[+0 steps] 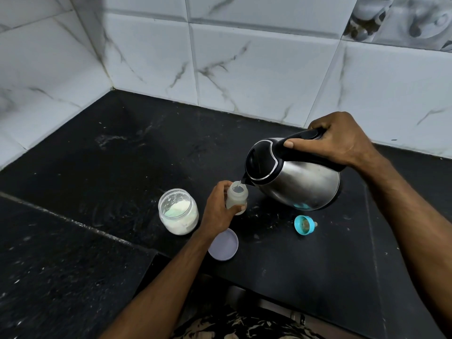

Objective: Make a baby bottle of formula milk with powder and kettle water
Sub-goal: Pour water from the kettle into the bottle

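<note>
My left hand [219, 211] grips a small clear baby bottle [236, 196] that stands uncapped on the black counter. My right hand [335, 140] holds the black handle of a steel kettle [293, 178], tilted left with its spout right over the bottle's mouth. An open glass jar of white formula powder [178, 211] stands just left of my left hand. The bottle's teal cap with teat [304, 224] lies on its side on the counter, right of the bottle and below the kettle.
A pale lilac jar lid [223, 244] lies upside down near my left wrist. The black stone counter [122, 155] meets white marble-look wall tiles [244, 69] at the back and left. A lower counter step runs along the front left.
</note>
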